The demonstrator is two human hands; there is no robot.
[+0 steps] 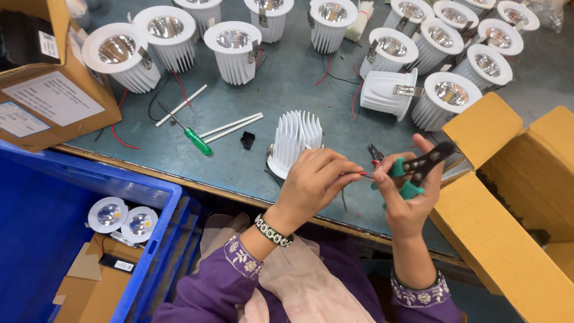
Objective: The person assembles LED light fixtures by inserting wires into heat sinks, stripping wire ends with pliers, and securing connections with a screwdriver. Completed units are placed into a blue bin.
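1. A thin red wire [363,174] runs between the two hands just above the near edge of the desk [287,90]. Its far end is hidden behind the left hand, so where it starts cannot be told, though a white finned downlight body [294,141] stands on its rim just beyond.
2. The left hand [314,182] has its grip pressed together, fingertips pinching the wire and holding it out toward the right.
3. The right hand [408,200] is closed round the green handles of a pair of wire strippers [418,167], whose black head points up and away; the wire's free end sits touching or just beside the tool, near the thumb.
4. By the look of it, the step in hand is working the wire's end with the strippers. That calls for the end to sit squarely in the tool's notch while the left pinch stays steady.
5. Further out on the desk lie a green-handled screwdriver [196,140], white sleeves [230,126], a small black clip [247,140] and rows of finished white downlights [233,51].
6. Open cardboard boxes [508,197] flank the desk, and a blue crate [89,179] at the left holds two more lights.
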